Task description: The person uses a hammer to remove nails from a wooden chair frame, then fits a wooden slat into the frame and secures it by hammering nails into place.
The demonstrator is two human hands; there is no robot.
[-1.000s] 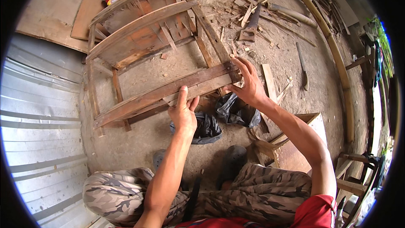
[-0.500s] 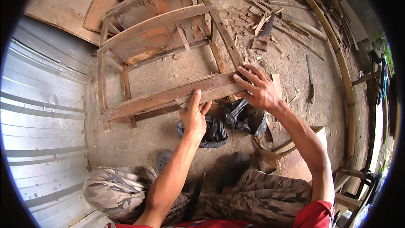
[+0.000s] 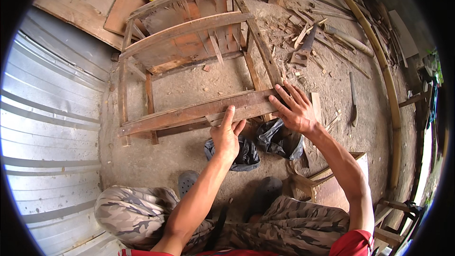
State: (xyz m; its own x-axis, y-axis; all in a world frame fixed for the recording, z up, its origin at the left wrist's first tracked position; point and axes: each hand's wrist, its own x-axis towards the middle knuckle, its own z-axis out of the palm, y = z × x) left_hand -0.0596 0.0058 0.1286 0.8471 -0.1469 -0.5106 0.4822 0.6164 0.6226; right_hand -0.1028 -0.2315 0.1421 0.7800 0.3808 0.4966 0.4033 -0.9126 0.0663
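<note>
A worn wooden frame (image 3: 180,112) with curved slats stands on the ground before me, its near rail running across the middle. Against the right part of that rail lies a short, paler wooden strip (image 3: 256,110). My left hand (image 3: 225,138) pinches the strip near its left end, thumb on its face and fingers curled beneath. Over the strip's right end and the frame's corner rests my right hand (image 3: 299,113), its fingers stretched and spread flat on the wood. Its thumb is hard to make out.
Two black plastic bags (image 3: 280,138) lie below the rail. A handsaw (image 3: 304,47), a machete-like blade (image 3: 353,98) and wood scraps lie to the right, by a bamboo pole (image 3: 379,62). A wooden box (image 3: 339,185) stands near my right knee; corrugated metal sheeting (image 3: 52,133) is at left.
The view has shifted, so the frame and both hands sit slightly farther right in it. My hands keep nearly the same places on the strip and rail.
</note>
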